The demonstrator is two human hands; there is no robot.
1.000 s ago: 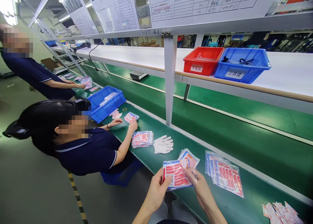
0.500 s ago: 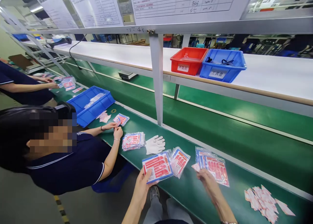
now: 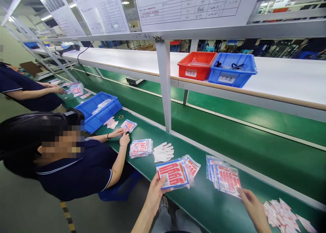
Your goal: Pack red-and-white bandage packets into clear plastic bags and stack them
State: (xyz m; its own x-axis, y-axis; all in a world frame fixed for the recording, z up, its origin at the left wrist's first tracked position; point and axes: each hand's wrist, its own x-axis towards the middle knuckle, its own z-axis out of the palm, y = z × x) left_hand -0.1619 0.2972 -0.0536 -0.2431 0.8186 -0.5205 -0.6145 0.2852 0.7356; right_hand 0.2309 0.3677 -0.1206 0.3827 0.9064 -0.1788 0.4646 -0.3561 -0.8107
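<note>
My left hand (image 3: 156, 188) grips a clear plastic bag holding a red, white and blue printed card (image 3: 173, 173), thumb on the front near its square code. Behind this bag, to its right, another printed bag (image 3: 193, 165) shows in part. My right hand (image 3: 252, 204) is by the lower right corner of a fanned stack of bagged cards (image 3: 225, 177); its fingers look loosely extended, and nothing shows in them. Whether the fingertips touch the stack, I cannot tell. Right of that hand lies a heap of small pink-and-white sachets (image 3: 282, 214).
A white glove (image 3: 163, 152) and another stack of bagged cards (image 3: 141, 148) lie on the green bench (image 3: 203, 199). A seated co-worker (image 3: 76, 168) handles bags at left, by a blue bin (image 3: 99, 107). Red (image 3: 197, 65) and blue (image 3: 233, 70) trays stand on the shelf.
My right hand has moved right, from the left side of the fanned stack to its lower right corner. The small sachet it held no longer shows. My left hand still holds its bag.
</note>
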